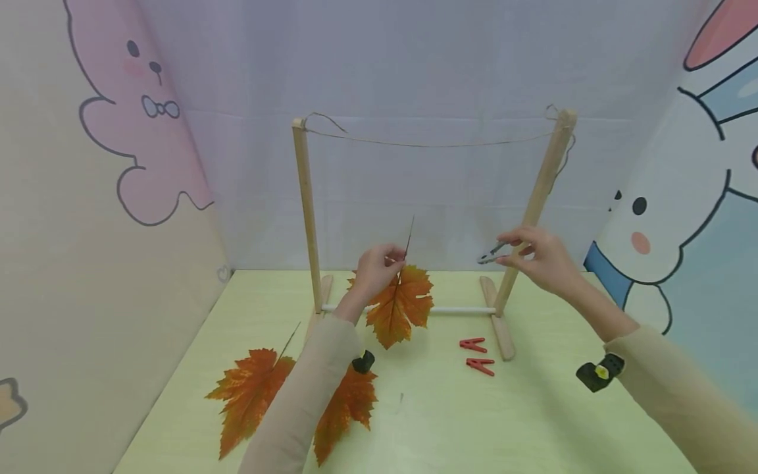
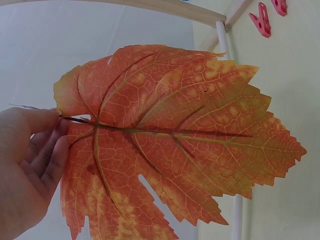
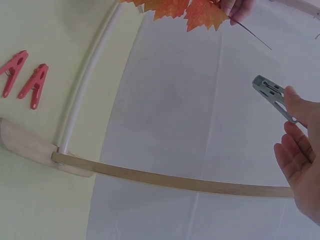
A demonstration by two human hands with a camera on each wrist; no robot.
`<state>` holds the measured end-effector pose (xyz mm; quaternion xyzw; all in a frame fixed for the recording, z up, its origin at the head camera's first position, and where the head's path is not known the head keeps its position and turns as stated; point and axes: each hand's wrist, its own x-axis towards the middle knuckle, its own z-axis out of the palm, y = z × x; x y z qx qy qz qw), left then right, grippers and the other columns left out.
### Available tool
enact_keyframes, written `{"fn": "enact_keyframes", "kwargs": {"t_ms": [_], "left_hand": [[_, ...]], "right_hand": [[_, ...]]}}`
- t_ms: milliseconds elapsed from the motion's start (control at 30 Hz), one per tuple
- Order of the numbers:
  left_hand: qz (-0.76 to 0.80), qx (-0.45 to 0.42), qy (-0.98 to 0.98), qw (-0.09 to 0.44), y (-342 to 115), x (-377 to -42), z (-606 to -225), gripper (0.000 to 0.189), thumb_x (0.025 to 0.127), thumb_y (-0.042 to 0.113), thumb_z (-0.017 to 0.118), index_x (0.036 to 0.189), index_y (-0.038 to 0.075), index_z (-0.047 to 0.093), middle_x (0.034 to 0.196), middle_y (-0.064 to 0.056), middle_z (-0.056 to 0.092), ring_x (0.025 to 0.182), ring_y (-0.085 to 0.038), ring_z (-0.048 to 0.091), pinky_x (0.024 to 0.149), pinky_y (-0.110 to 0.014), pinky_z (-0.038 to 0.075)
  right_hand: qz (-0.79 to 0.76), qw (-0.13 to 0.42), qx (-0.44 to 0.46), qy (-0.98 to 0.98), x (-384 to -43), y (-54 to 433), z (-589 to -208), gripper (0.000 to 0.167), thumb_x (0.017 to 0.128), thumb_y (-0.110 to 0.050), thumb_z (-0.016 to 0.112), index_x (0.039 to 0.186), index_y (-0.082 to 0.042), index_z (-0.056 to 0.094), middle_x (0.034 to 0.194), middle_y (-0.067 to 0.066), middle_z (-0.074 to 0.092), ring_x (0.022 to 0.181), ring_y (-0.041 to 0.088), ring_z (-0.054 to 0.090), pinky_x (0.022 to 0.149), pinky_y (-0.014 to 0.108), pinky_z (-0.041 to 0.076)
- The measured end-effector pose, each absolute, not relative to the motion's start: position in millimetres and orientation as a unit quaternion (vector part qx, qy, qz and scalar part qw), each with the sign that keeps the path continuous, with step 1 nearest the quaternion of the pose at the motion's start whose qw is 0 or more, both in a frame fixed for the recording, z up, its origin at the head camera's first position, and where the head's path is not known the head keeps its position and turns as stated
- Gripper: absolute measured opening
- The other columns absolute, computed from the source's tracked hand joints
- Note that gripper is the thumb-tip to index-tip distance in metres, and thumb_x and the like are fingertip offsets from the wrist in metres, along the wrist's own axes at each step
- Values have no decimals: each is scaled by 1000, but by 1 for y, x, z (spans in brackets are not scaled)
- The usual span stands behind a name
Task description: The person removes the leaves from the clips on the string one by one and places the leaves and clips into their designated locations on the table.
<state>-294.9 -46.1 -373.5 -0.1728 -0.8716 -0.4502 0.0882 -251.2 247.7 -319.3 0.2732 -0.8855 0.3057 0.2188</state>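
Observation:
My left hand (image 1: 379,266) pinches the thin stem of an orange maple leaf (image 1: 400,306) between thumb and fingers; the leaf hangs blade down under the string (image 1: 426,145). In the left wrist view the leaf's veined face (image 2: 175,135) fills the middle, its stem base at the fingertips. My right hand (image 1: 541,258) is raised by the right post and pinches a grey clothespin (image 1: 493,254) by one end. The right wrist view shows this clothespin (image 3: 272,95) pointing away from the fingers, apart from the leaf.
A wooden frame has a left post (image 1: 306,217), a right post (image 1: 535,204) and a white bottom rod (image 1: 462,310). Two red clothespins (image 1: 473,345) lie on the table (image 1: 450,428). Two more leaves lie at left, one (image 1: 254,395) beside and one (image 1: 346,408) partly under the left forearm.

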Motion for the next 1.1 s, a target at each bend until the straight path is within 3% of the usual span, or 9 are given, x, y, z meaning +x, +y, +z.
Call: {"fn": "enact_keyframes", "kwargs": {"t_ms": [200, 433, 667, 933, 1100], "left_hand": [[-445, -163, -878, 65, -52, -288, -380, 13, 85, 6, 62, 97, 6, 66, 89, -6, 65, 81, -19, 62, 61, -23, 50], [-429, -147, -889, 63, -63, -286, -392, 13, 85, 8, 63, 97, 8, 66, 90, -4, 65, 83, -19, 61, 64, -26, 50], [-417, -146, -895, 57, -72, -285, -400, 14, 84, 9, 63, 98, 7, 66, 89, -4, 66, 80, -19, 62, 63, -25, 50], [-399, -133, -905, 61, -79, -280, -407, 12, 84, 8, 63, 95, 7, 67, 87, -4, 67, 77, -19, 63, 63, -26, 49], [-389, -121, -911, 58, -85, -276, -408, 10, 83, 8, 64, 93, 7, 67, 86, -4, 67, 77, -20, 62, 66, -30, 50]], "right_hand": [[336, 206, 268, -879, -246, 246, -341, 28, 72, 1, 72, 100, 1, 65, 91, 12, 64, 80, 7, 51, 64, 15, 48], [361, 178, 246, -882, -240, 249, -368, 28, 74, 1, 71, 101, 2, 64, 86, 10, 61, 77, 20, 54, 61, 21, 50], [369, 164, 209, -891, -234, 252, -389, 29, 75, -2, 71, 103, 2, 63, 87, 10, 59, 77, 15, 53, 62, 20, 49], [383, 138, 188, -894, -228, 251, -408, 29, 76, -4, 71, 103, 2, 63, 88, 13, 61, 81, 25, 55, 63, 25, 51], [390, 124, 179, -895, -224, 250, -417, 28, 76, -6, 71, 102, 2, 63, 90, 12, 62, 82, 13, 55, 64, 26, 51]]}}
